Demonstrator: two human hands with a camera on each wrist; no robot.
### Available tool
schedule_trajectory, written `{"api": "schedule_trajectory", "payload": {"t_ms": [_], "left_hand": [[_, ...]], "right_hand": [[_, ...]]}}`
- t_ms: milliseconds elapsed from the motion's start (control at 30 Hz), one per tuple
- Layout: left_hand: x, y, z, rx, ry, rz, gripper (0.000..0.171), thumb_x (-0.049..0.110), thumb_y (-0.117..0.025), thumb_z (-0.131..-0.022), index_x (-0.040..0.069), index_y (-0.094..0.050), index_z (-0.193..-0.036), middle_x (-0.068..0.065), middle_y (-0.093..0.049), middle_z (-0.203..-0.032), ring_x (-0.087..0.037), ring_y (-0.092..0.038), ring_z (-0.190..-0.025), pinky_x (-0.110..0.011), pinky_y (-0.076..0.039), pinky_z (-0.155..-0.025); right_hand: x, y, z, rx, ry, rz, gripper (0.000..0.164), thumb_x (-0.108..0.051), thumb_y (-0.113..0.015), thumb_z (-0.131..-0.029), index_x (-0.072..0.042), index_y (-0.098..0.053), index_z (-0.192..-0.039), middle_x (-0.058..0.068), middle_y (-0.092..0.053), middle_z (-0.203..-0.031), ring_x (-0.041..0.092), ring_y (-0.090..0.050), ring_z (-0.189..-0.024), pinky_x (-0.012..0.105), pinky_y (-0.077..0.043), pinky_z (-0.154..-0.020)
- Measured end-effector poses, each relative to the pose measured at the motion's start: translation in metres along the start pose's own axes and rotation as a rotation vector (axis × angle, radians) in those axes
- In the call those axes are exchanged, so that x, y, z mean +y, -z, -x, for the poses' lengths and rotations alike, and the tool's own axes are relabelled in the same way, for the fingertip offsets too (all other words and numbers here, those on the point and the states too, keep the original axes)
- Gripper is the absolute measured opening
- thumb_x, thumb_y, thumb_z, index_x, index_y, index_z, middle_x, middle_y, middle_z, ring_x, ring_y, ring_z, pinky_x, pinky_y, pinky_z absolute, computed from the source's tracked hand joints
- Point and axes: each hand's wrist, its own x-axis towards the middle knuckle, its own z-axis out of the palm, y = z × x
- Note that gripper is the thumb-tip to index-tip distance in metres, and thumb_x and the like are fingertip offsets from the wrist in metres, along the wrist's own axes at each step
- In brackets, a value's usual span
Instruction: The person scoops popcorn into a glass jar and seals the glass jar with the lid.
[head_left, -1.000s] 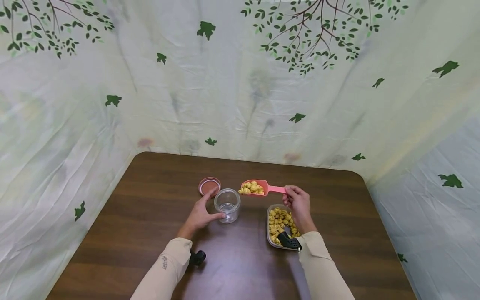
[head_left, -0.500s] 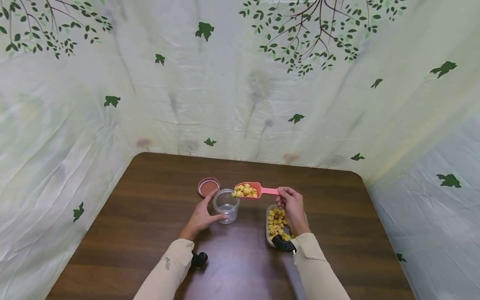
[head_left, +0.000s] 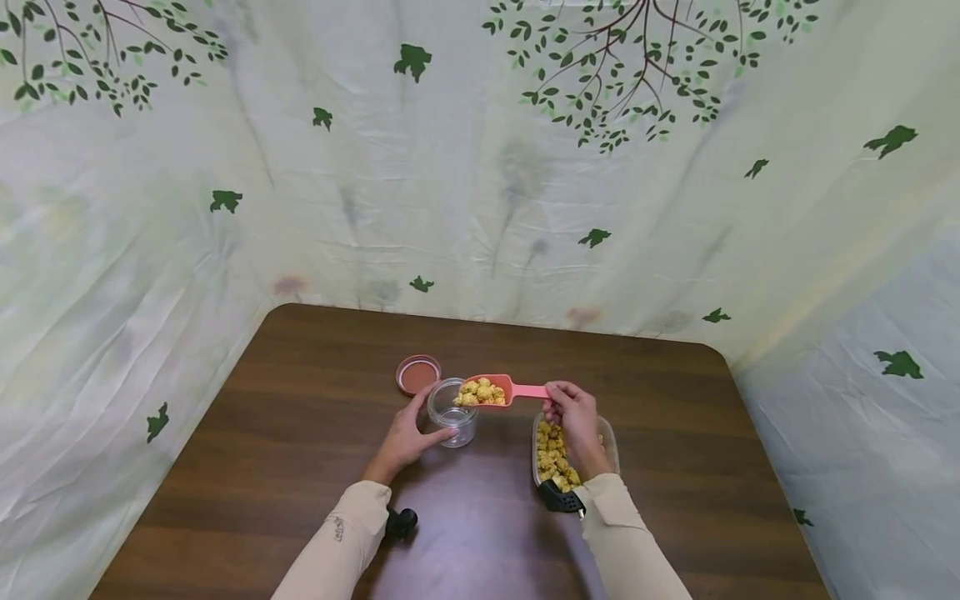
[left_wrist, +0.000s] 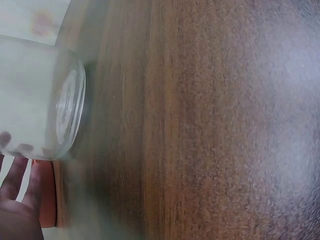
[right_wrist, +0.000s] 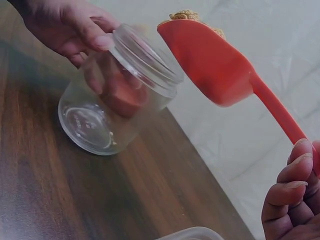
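Presumably for steadiness, left fingers (head_left: 416, 404) spread round the jar (right_wrist: 115, 95); right fingers (right_wrist: 295, 170) pinch the scoop's handle (right_wrist: 277, 112), bowl (right_wrist: 210, 65) up

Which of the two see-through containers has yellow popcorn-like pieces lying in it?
The low rectangular tub below the right hand; the round jar that the left hand holds shows none inside.

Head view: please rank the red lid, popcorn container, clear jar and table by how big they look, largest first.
1. Table
2. Popcorn container, though the right hand hides part of it
3. Clear jar
4. Red lid
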Motion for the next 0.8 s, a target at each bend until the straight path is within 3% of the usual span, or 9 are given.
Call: {"api": "schedule_trajectory", "payload": {"t_ms": [267, 433, 500, 633, 800], "left_hand": [[0.003, 0.0, 0.001, -0.021, 0.048, 0.06, 0.085, 0.012, -0.084, -0.074, 0.014, -0.039, -0.146, -0.02, -0.052, -0.137, -0.037, -0.052, -0.123, -0.052, -0.035, -0.106], [0.023, 0.003, 0.005, -0.028, 0.023, 0.076, 0.081, 0.008, -0.082, -0.076, 0.005, -0.039, -0.145, -0.028, -0.051, -0.134, -0.045, -0.052, -0.119, -0.056, -0.035, -0.104], [0.021, 0.003, 0.004, -0.032, 0.014, 0.047, 0.081, 0.013, -0.082, -0.077, 0.006, -0.038, -0.146, -0.027, -0.051, -0.134, -0.045, -0.053, -0.118, -0.055, -0.037, -0.102], [0.002, 0.0, 0.001, -0.022, 0.02, 0.034, 0.088, 0.02, -0.084, -0.076, 0.012, -0.035, -0.149, -0.024, -0.048, -0.139, -0.043, -0.054, -0.118, -0.054, -0.037, -0.104], [0.0, -0.001, 0.0, -0.025, 0.045, 0.073, 0.091, 0.018, -0.085, -0.074, 0.014, -0.036, -0.149, -0.022, -0.047, -0.141, -0.042, -0.053, -0.12, -0.056, -0.032, -0.107]], "right_hand": [[0.006, -0.004, 0.001, -0.005, 0.031, 0.01, 0.014, -0.008, -0.056, -0.097, 0.001, -0.062, -0.088, 0.002, -0.056, -0.06, 0.008, -0.05, -0.05, 0.02, -0.042, -0.047], [0.006, -0.005, 0.002, -0.006, 0.044, 0.016, 0.014, -0.008, -0.055, -0.097, 0.002, -0.062, -0.09, 0.001, -0.056, -0.061, 0.008, -0.049, -0.051, 0.02, -0.042, -0.047], [0.006, -0.006, 0.003, -0.003, 0.042, 0.018, 0.013, -0.008, -0.055, -0.097, 0.001, -0.062, -0.09, 0.001, -0.056, -0.061, 0.007, -0.05, -0.051, 0.02, -0.042, -0.047], [0.005, -0.006, 0.004, 0.003, 0.033, 0.026, 0.014, -0.008, -0.055, -0.097, 0.002, -0.063, -0.092, 0.002, -0.057, -0.062, 0.008, -0.05, -0.052, 0.021, -0.043, -0.049], [0.004, -0.006, 0.004, -0.006, 0.016, 0.049, 0.016, -0.01, -0.055, -0.098, 0.005, -0.062, -0.097, 0.002, -0.058, -0.065, 0.01, -0.05, -0.054, 0.021, -0.045, -0.051]]}}
